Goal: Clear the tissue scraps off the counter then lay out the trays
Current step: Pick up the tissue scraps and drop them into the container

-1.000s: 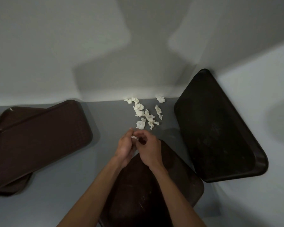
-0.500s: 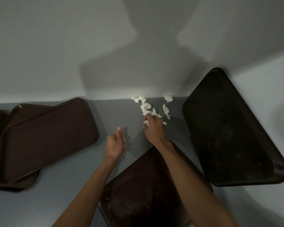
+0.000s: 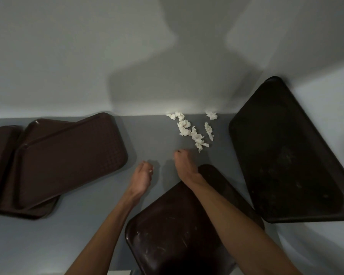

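Clearing the tissue scraps (image 3: 193, 133) first, with the laying-out not yet begun. Leaving most of them in a loose string on the grey bench (image 3: 151, 139), running from the foot of the wall (image 3: 68, 56) toward the near side, between the stack of trays (image 3: 68, 155) and the right-hand tray (image 3: 282, 155).

Holding the right hand (image 3: 184, 165) palm down just short of the nearest scrap, not touching the string, fingers curled under. Being unable to tell whether it is gripping a scrap or nothing, with the palm side hidden.

Holding the left hand (image 3: 142, 176) beside it, apart across a strip of bare bench, fingers curled in around a white fleck at the fingertips. Probably cupping gathered scraps there, using this hand as the store and the right for picking.

Passing the right forearm over the front tray (image 3: 167, 235), lying askew at the near edge, likely parked there only to free the middle of the bench for reaching. Leaving the stack of trays fanned and overlapping at the left, and the right-hand tray angled into the corner. Not being able to tell whether that one is lying flat or leaning.

Probably needing another short reach to the nearest scrap and a light pinch. Risking scatter, or spill from a filling left hand, with paper this light and crumpled.
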A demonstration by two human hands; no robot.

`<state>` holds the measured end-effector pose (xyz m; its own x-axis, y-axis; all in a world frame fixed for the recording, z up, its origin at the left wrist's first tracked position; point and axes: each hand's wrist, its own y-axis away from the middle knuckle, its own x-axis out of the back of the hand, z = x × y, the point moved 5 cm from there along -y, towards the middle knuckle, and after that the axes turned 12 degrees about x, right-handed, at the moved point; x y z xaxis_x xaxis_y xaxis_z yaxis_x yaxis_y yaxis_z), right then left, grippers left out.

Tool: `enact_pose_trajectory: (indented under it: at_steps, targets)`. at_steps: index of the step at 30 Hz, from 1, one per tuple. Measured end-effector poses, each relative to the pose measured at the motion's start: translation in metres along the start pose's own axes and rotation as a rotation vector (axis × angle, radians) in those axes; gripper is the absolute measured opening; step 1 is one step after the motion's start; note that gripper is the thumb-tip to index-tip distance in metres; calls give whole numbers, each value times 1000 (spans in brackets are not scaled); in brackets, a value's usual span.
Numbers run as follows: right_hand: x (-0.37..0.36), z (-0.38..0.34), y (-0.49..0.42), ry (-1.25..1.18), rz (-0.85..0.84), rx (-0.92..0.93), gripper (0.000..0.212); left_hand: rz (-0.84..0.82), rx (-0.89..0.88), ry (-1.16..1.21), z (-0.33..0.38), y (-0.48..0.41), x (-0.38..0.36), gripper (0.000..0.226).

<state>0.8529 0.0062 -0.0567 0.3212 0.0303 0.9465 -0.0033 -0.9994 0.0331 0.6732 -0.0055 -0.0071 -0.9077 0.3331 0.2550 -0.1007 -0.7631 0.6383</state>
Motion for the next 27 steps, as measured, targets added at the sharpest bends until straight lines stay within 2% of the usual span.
enact_pose_trajectory:
  at_steps: [2, 4, 8, 11, 14, 18, 27]
  targets:
    - [-7, 6, 7, -51, 37, -38, 21, 6, -21, -40, -4, 3, 3, 21]
    - [-8, 10, 14, 4, 95, -26, 17, 17, -52, -85, -8, 8, 6, 25]
    - [17, 1, 38, -140, 165, -18, 14, 3, -80, -121, -16, 21, 14, 24]
    - [40, -9, 68, -351, 290, -116, 11, -35, -128, -109, -21, 34, 14, 21]
    - [58, -21, 112, -442, 367, -232, 12, -75, -193, -135, -27, 48, 8, 16]
    - [72, -39, 187, -499, 446, -360, 15, -190, -269, -196, -36, 81, -5, 10]
    - [67, -70, 351, -531, 598, -469, 13, -415, -421, -402, -72, 183, -54, 23]
